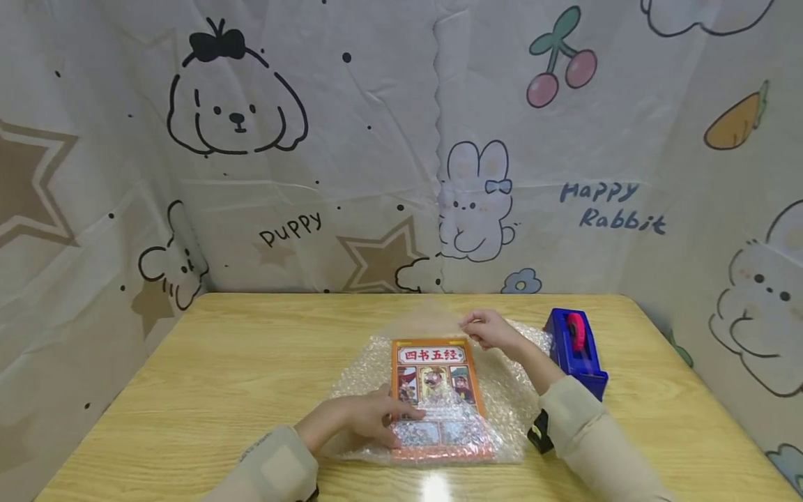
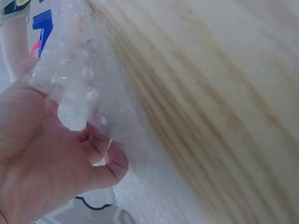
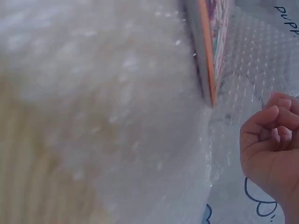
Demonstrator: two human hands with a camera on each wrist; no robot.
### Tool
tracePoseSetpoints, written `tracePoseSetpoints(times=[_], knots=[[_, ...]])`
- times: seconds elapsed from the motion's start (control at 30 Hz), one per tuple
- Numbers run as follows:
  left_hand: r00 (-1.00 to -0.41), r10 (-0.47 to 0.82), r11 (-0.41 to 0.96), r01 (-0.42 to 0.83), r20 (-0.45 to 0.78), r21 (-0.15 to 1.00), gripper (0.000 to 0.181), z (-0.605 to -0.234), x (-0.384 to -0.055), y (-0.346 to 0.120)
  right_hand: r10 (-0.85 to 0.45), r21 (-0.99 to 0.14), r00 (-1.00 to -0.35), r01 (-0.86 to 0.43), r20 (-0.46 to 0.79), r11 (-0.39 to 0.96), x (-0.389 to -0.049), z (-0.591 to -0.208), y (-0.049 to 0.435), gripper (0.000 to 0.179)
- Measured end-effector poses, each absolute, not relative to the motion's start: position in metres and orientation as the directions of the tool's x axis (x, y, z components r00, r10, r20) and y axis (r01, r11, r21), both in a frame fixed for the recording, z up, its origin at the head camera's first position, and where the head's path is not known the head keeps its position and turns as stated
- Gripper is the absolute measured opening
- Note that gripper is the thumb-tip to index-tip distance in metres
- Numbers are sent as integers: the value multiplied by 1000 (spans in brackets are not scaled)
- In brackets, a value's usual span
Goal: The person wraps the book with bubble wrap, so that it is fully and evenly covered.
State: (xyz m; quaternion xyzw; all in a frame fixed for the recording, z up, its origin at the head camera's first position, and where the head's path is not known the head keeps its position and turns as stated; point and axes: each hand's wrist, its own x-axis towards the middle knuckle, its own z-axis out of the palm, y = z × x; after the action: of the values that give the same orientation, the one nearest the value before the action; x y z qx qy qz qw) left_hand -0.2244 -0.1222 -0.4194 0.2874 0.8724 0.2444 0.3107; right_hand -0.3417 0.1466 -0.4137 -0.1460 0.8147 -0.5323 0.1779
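A book (image 1: pixel 433 376) with an orange border and red Chinese characters lies face up on a sheet of bubble wrap (image 1: pixel 508 411). The lower part of its cover is under a fold of the clear wrap. My left hand (image 1: pixel 376 416) holds the wrap at the book's left side, one finger reaching over the cover. In the left wrist view, some of its fingers (image 2: pixel 117 163) curl against the wrap. Beyond the book's top right corner, my right hand (image 1: pixel 492 331) pinches the far edge of the sheet, which rises there. The right wrist view shows that hand's fingers curled.
A blue tape dispenser (image 1: pixel 576 355) with a red core stands to the right of the wrap, close to the right forearm. The wooden table (image 1: pixel 251 362) meets a printed cloth backdrop (image 1: pixel 351 139) at the back and sides.
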Motion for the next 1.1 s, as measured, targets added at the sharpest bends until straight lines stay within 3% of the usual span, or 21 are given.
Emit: tracePoseSetpoints(times=[0.27,0.53,0.73,0.87,1.03,1.1], knots=[[-665,646,722,373,-375,582,40,-419,-225,-118,-540,-904,-824,-86,-172,420,-327,-434,158,12],[-788,601,745,492,-134,451,32,-427,-220,-104,-554,-891,-814,-107,-176,440,-327,-449,160,6],[-769,639,730,604,-7,319,27,-429,-226,-97,-586,-897,-795,-135,-156,422,-328,-452,156,6],[-771,635,733,617,36,287,49,-430,-226,-95,-583,-898,-796,-124,-164,422,-328,-452,155,6],[-829,555,777,545,63,316,114,-434,-229,-95,-582,-901,-797,-118,-164,416,-329,-453,158,6],[-837,544,785,530,52,321,131,-436,-233,-96,-595,-904,-789,-130,-155,407,-329,-454,162,7]])
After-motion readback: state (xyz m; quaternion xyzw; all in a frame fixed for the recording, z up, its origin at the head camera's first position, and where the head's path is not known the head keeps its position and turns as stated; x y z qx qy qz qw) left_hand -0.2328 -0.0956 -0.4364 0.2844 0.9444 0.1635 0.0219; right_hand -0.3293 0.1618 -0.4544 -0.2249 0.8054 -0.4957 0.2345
